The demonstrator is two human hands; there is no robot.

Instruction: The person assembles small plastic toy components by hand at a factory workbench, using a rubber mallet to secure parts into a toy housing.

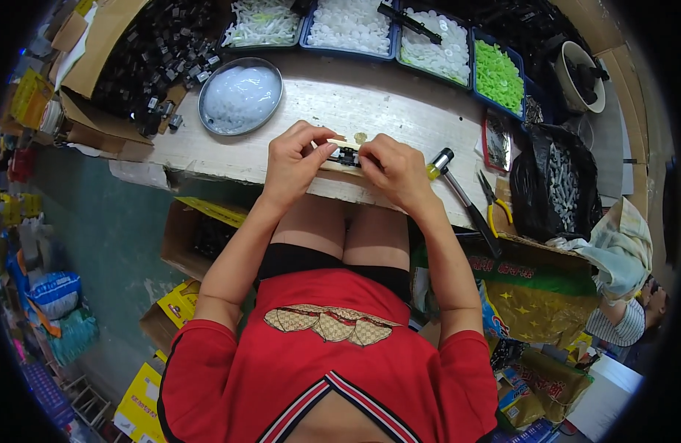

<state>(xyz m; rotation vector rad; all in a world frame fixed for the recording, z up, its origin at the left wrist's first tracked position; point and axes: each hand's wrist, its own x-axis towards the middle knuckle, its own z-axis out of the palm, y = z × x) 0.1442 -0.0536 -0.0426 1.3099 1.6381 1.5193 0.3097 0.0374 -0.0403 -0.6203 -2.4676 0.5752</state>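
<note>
Both my hands are at the bench's near edge, around a small black part (346, 156) with a white bit in it. My left hand (295, 161) is closed, thumb and forefinger pinched at the part's left end. From the other side, my right hand (394, 168) grips the right end with curled fingers. The part lies low over the bench top, and the fingers hide much of it. Ahead to the left stands a round metal bowl (275, 68) of pale, translucent gel. Right of my right hand lies a hammer (466, 201) with a dark grip.
Trays of white pieces (349, 28) and bright green pieces (495, 76) line the back. Black parts (159, 63) heap at left. At right are yellow-handled pliers (494, 199) and a black bag (529, 171) of metal pieces. Another person's striped sleeve (617, 323) shows far right.
</note>
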